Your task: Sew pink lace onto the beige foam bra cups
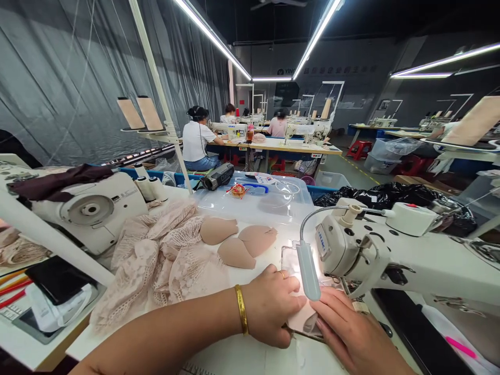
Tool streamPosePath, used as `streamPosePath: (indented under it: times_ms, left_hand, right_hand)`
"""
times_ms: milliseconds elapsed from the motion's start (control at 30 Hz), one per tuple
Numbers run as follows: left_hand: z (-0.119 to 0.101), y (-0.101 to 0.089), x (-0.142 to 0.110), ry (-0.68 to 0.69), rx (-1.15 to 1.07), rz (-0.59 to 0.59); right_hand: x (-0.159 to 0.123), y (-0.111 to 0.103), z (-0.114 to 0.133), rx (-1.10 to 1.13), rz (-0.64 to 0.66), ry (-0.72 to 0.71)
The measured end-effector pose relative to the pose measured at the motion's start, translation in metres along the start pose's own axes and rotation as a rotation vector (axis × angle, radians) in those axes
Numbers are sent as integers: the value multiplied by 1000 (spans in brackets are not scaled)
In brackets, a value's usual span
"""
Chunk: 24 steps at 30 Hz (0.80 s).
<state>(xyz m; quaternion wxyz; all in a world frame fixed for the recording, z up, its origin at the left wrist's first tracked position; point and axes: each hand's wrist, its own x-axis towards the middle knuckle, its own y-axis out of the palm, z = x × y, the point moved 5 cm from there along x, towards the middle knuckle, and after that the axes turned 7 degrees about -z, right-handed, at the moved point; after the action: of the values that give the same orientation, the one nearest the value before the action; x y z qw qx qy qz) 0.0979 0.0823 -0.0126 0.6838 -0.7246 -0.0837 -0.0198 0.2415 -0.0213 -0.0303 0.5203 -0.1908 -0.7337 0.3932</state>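
Cool overhead light in a dim room, with one harsh white patch close by.
Long white tube lights burn out against the black ceiling, while the pleated grey curtain and the far grey wall sink into gloom. A slim grey gooseneck lamp throws a blown-out glow around its head, brightening the pale pink fabric by the hands' fingertips. Glints mark the shiny black plastic bags and polished gold bangle. Nearby things look fairly sharp; distant wall lettering is faint. Wide-angle stretching tilts the white metal pole and skews the edges.
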Motion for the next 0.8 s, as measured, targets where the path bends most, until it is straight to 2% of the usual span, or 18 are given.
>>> streamPosePath:
  times_ms: [167, 300, 400, 533, 600, 700, 800]
  left_hand:
    - [-3, 5, 5, -17, 76, -100]
    - [-5, 4, 7, 127, 80, -207]
    - [-3, 6, 7, 180, 63, -232]
    - [0, 8, 4, 145, 53, -268]
    - [0, 9, 4, 135, 75, -264]
    - [0, 11, 4, 146, 122, -248]
    - [-2, 10, 5, 177, 120, -268]
  right_hand:
    - [-13, 8, -9, -93, -2, 23]
    - [-22, 17, -20, -132, 2, 83]
    - [-35, 22, -39, -160, -2, 198]
    - [-59, 28, -68, -145, 106, 325]
    - [-66, 24, -76, -133, 124, 323]
    - [-64, 12, -81, -173, 77, 313]
    - [-53, 1, -72, -216, 22, 315]
